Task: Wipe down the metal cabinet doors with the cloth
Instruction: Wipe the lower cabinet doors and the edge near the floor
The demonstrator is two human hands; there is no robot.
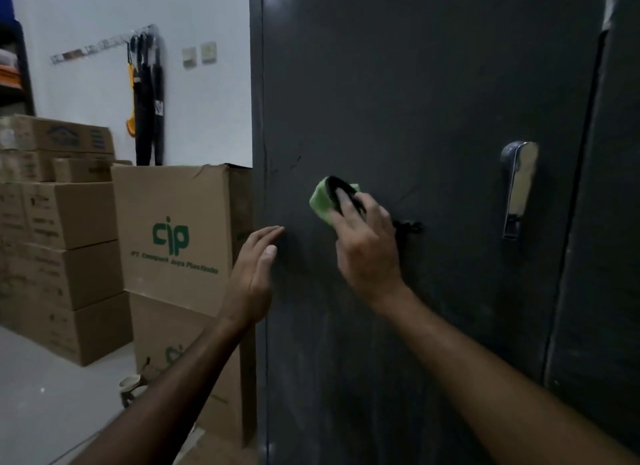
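Note:
A dark grey metal cabinet door (433,94) fills the right of the view, with a chrome handle (517,191) at mid height. My right hand (369,250) presses a green and black cloth (323,201) flat against the door, left of the handle. My left hand (254,274) is flat, fingers together, and rests near the door's left edge, holding nothing. A second door panel (609,222) stands at the far right.
Stacked cardboard boxes (173,239) stand tight against the cabinet's left side, with more boxes (59,243) further left. Dark umbrellas (149,101) hang on the white wall. A cup (130,386) sits on the grey floor by the boxes.

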